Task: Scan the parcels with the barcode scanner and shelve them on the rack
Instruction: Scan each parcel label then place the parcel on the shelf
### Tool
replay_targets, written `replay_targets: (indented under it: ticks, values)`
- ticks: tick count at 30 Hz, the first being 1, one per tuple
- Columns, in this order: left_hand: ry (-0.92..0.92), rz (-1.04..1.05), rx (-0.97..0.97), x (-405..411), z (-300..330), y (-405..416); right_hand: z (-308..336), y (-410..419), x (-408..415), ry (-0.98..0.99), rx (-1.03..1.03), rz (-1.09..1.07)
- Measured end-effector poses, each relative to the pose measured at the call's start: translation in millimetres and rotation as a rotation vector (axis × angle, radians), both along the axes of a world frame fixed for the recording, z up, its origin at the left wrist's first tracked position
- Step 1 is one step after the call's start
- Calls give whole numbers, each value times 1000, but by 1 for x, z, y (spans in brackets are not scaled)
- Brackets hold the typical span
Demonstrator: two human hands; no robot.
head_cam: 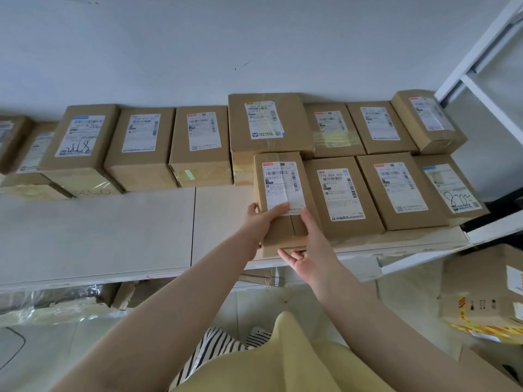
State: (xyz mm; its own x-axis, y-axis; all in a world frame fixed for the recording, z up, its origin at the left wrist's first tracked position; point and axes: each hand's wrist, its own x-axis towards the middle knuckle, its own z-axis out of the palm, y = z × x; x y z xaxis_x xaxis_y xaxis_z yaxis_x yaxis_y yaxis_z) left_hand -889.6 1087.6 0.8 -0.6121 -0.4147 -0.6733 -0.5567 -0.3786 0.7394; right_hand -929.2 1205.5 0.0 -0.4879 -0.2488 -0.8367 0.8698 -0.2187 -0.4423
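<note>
Both hands grasp one parcel [283, 199] on the shelf [113, 236]: left hand [261, 222] curled round its near-left corner, right hand [307, 244] round its near end.

Large carton [481, 290] on tiled floor [404, 301]

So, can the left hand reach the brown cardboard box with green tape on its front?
Probably not right now: the left hand is holding the labelled cardboard parcel. Otherwise the way to the green-taped brown cardboard box looks free.
</note>
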Motion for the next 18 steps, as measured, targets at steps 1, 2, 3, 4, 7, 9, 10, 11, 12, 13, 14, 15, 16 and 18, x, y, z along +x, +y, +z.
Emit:
replay_targets:
  ticks: [1, 2, 3, 4, 7, 9, 10, 11, 12, 13, 14, 15, 16, 18]
  values:
    - [8, 33, -48, 1, -1, 1, 1, 1, 1, -3, 4, 6]
    - [11, 51, -101, 0, -1, 3, 2, 1, 0, -3, 6, 8]
    - [15, 62, -140, 0, -1, 4, 3, 1, -1, -4, 6, 6]
    - [23, 76, -150, 1, -1, 4, 4, 2, -1, -3, 5, 6]
    - [54, 95, -104, 10, 0, 3, 7, 3, -1, 8, 9, 31]
    - [50, 72, -105, 22, 0, 0, 9, 3, 1, 21, 34, 46]
    - [45, 70, -106, 28, -2, -2, 10, 3, 2, 32, 51, 49]
    - [39, 73, -103, 36, -4, -4, 11, 3, 4, 44, 68, 48]
    - [37, 77, -98, 44, -6, -6, 13, 3, 6, 55, 79, 43]
    - [38, 80, -93, 53, -6, -10, 14, 4, 8, 66, 83, 38]
    - [45, 83, -84, 62, -6, -14, 15, 5, 10, 77, 83, 35]
    - [57, 91, -70, 72, -6, -18, 16, 7, 14, 91, 79, 35]
    - [75, 102, -56, 83, -6, -23, 18, 8, 19, 102, 76, 36]
    - [117, 131, -32, 110, -6, -35, 20, 11, 37, 121, 90, 38]
